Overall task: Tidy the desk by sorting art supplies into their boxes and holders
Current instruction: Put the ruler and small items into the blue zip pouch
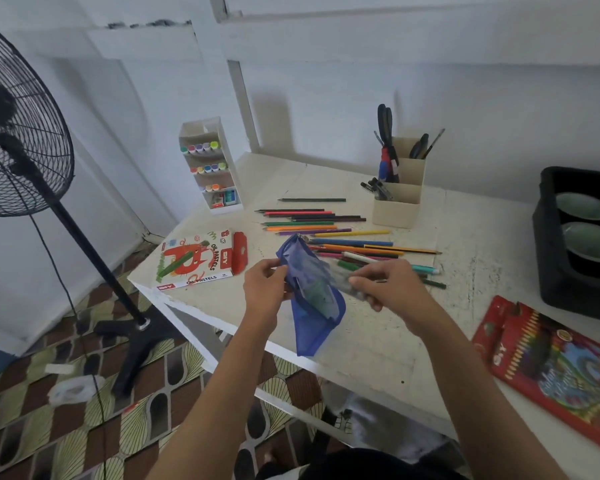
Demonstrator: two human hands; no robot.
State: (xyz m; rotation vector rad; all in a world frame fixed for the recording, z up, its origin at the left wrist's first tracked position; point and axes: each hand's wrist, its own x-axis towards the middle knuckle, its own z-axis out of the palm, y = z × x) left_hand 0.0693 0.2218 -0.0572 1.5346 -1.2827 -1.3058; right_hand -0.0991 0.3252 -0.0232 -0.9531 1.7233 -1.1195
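A person is holding a blue pouch [312,299] above the near edge of the white desk [378,344]. The pouch is looking thin and half transparent, with a darker blue border. It is hanging tilted, its lower corner pointing down past the desk edge. Something greenish is showing through it, but it is blurred.

The left hand [264,289] is pinching the left edge of the pouch with curled fingers. The right hand [387,285] is gripping its right side, fingers curled round a grey, blurred part; I cannot tell if it is holding also pens there.

Just behind the pouch, many pencils [326,223] are lying loose in rows, and some markers [426,270] are lying beside them. Left of the pouch a pastel box [198,261] is lying flat with its red flap open. Right of the pouch, well apart, a red pencil box [551,368] is lying flat. Far behind the pouch a beige holder [397,206] is standing with scissors and pens, and a marker rack [210,168] is standing to the back left.
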